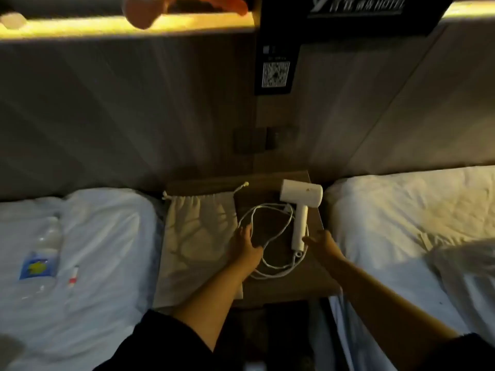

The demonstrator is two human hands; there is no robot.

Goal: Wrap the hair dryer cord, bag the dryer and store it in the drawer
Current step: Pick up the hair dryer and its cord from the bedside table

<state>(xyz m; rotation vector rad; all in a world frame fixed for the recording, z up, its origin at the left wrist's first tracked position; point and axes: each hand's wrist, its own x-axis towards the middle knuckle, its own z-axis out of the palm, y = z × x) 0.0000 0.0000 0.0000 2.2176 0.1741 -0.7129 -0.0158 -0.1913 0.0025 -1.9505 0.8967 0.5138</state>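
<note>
A white hair dryer [300, 207] lies on the brown nightstand [316, 274] between two beds, its barrel toward the wall and its handle pointing at me. Its white cord [270, 210] lies in loose loops left of and below the handle. A cream drawstring bag [198, 231] lies flat on the nightstand's left side. My left hand [245, 246] rests on the cord loop, fingers spread, by the bag's right edge. My right hand [320, 242] is open, its fingertips at the lower end of the dryer handle. No drawer is visible.
White beds flank the nightstand, left [107, 236] and right [401, 223]. A plastic water bottle [45, 250] and a small pen-like item [72, 275] lie on the left bed. Wall switches [265, 141] and a QR-code plaque [276, 73] sit on the headboard panel.
</note>
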